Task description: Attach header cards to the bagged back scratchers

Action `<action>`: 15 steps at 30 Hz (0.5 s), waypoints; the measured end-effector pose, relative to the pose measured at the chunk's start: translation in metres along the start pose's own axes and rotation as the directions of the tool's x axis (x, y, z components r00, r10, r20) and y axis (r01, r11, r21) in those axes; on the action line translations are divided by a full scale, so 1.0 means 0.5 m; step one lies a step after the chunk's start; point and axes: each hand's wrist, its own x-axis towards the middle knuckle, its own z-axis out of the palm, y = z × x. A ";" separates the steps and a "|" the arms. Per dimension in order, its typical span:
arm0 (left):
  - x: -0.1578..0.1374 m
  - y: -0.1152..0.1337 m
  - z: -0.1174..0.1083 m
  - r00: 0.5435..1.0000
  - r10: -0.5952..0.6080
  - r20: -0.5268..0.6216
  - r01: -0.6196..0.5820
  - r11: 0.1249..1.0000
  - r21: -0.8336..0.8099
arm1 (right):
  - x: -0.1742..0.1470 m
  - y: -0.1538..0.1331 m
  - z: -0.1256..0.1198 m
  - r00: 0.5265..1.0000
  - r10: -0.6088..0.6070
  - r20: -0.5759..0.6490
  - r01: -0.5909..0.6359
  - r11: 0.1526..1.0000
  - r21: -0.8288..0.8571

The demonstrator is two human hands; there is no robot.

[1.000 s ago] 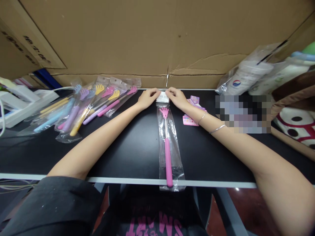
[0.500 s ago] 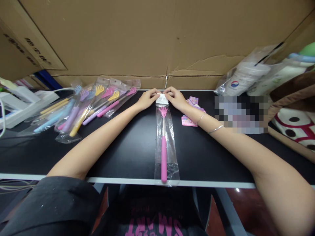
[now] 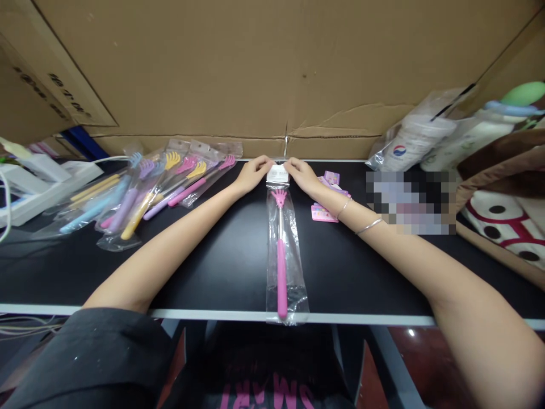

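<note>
A pink back scratcher (image 3: pixel 281 272) with a hand-shaped head lies in a clear plastic bag (image 3: pixel 297 278) in the middle of the desk. Its handle end reaches the desk's front edge. Across the top of the bag is a white label (image 3: pixel 278 174) with small print that I cannot read. My left hand (image 3: pixel 254 174) pinches the label's upper left corner. At the upper right corner, my right hand (image 3: pixel 303 175) does the same with thumb and finger. Several small pink and purple cards (image 3: pixel 325 213) lie beside my right wrist, partly hidden by the forearm.
Several bagged back scratchers (image 3: pixel 138 210) in blue, purple, yellow and pink lie left. Beyond them is a white power strip (image 3: pixel 63 176). A bagged cup (image 3: pixel 419 142), a bottle (image 3: pixel 489 128) and a brown-and-white cloth bag (image 3: pixel 502 210) stand right. Cardboard (image 3: pixel 238 74) walls the back.
The view has shifted slightly. My fingers have moved a little apart toward the label's corners, so more of its printed face shows. The back scratcher stays in place.
</note>
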 end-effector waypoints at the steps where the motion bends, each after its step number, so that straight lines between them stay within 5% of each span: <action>1: 0.000 -0.001 0.000 1.000 0.013 0.002 -0.013 1.000 -0.004 | -0.001 -0.002 0.000 1.000 -0.002 -0.005 0.002 1.000 0.003; 15: 0.002 -0.016 -0.003 0.999 0.040 0.036 -0.039 0.999 -0.026 | -0.004 0.000 0.000 0.999 -0.030 0.029 0.030 1.000 0.002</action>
